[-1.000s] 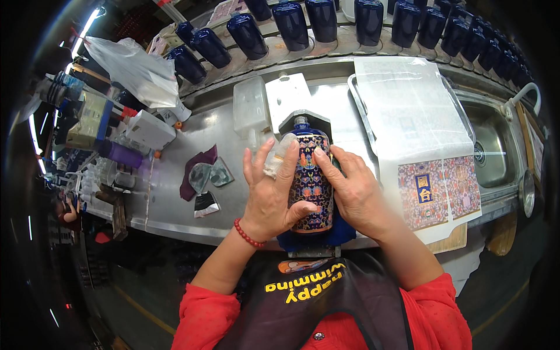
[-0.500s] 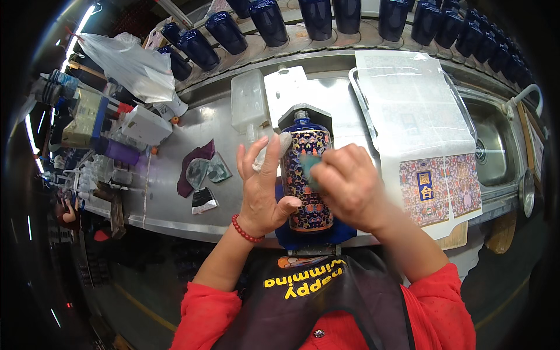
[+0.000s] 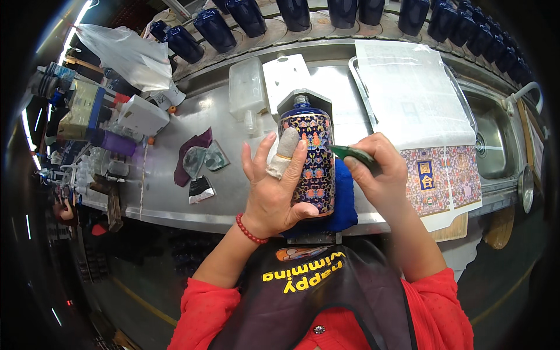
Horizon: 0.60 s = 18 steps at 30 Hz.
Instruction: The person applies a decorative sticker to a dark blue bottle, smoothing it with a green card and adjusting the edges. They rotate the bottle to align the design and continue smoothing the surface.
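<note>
A dark blue glass bottle (image 3: 301,100) lies on its back in front of me, its neck away from me, with a floral patterned decal over its face. My left hand (image 3: 269,189) rests on the bottle's left side and front, fingers spread and thumb across its lower end. One of its fingers wears a grey cloth cover (image 3: 287,146). In a pinch, my right hand (image 3: 379,169) grips a flat dark green scraper (image 3: 357,155), whose tip is at the bottle's right edge. Under the bottle, a blue cloth (image 3: 345,204) shows at the right.
To the right, floral decal sheets (image 3: 429,181) lie partly under a white sheet (image 3: 411,87), beside a metal sink (image 3: 490,140). Cloth scraps (image 3: 198,157) and a clear plastic container (image 3: 246,87) are at left. Blue bottles (image 3: 294,14) line a conveyor at the back.
My right hand has moved from over the bottle's face out to its right edge with the scraper. The bottle has shifted slightly away from me; my left hand lies flatter on it.
</note>
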Motion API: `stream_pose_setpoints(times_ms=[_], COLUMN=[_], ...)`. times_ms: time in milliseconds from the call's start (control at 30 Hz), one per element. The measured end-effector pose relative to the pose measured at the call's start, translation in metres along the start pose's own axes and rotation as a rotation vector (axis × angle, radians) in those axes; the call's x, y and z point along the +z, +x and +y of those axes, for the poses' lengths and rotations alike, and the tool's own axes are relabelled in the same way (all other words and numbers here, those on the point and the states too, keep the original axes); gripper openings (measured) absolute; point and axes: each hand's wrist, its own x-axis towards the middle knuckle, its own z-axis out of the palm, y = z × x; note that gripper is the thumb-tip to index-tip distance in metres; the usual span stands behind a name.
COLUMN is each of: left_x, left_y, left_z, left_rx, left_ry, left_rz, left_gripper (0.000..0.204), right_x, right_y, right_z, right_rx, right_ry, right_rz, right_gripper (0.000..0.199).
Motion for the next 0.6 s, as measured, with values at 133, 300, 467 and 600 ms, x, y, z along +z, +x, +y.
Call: stream_pose_setpoints(times_ms=[133,300,467,600], left_x=[-0.004,-0.005,0.007,0.011], left_y=[-0.002,-0.014,-0.031,-0.042], left_z=[0.011,0.017,0.023,0.029], left_rx=[0.063,0.069,-0.053,-0.131], left_ry=[0.088,0.003,-0.028,-0.004], left_rz=[-0.036,-0.014,0.036,0.081], left_gripper=[0.099,0.096,0.109,0.113], right_x=[0.006,0.009,0.012,0.009], right_y=[-0.006,-0.003,0.002,0.004], right_z=[0.010,0.010,-0.008,-0.018], right_rx=[-0.012,0.084,-0.261,-0.247], right_ry=[0.041,0.055,-0.259,0.230], right_rz=[0.018,0.094,-0.075,-0.219], right_gripper=[0.011,0.014,0.026,0.022])
